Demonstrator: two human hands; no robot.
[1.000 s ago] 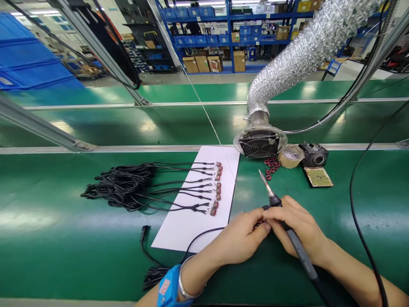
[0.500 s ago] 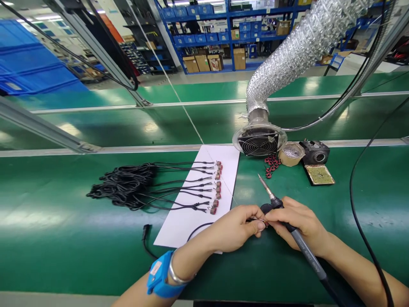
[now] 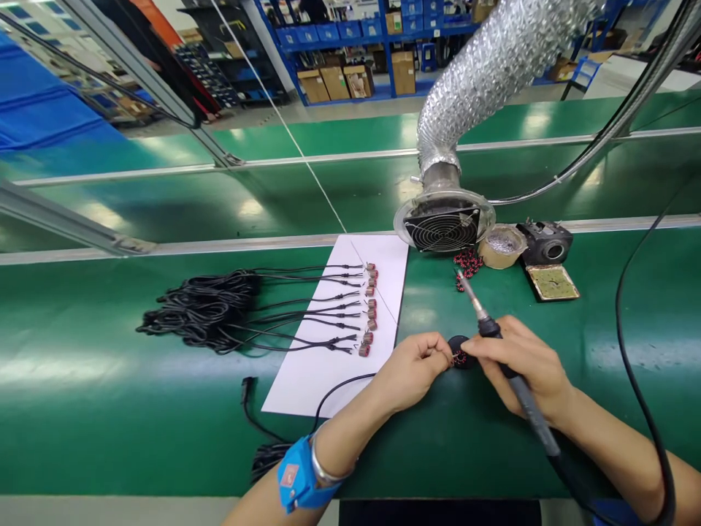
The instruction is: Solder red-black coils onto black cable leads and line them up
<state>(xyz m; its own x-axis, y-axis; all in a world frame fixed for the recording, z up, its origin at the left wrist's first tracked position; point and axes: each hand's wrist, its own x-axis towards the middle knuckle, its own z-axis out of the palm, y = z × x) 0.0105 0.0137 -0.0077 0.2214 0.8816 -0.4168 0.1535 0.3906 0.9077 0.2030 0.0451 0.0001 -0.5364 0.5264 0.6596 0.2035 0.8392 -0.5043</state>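
My left hand (image 3: 419, 369) is closed, its thumb and fingertips pinching the wire end of a black cable (image 3: 339, 387) that runs back under the wrist. Resting in my right hand (image 3: 531, 365) is a soldering iron (image 3: 530, 413), its metal tip pointing up and away toward the fan. The fingertips of both hands meet at a small black round disc (image 3: 461, 353) with little red parts on it. Left of the hands, a white sheet (image 3: 304, 387) bears a column of small red-and-metal components (image 3: 372, 303), with the stripped ends of several black cables (image 3: 202, 310) lying beside them.
Above the table hangs a fume fan (image 3: 443, 228) on a silver duct (image 3: 493, 80). Below it lie red-black small parts (image 3: 467, 264), a tape roll (image 3: 500, 252), an iron stand (image 3: 548, 241) and a sponge tray (image 3: 553, 282). The iron's cord (image 3: 629, 365) loops at right.
The right hand has drawn slightly right and up with the iron, uncovering the black disc between the hands. The left hand still pinches the cable end. The camera view has shifted a little.
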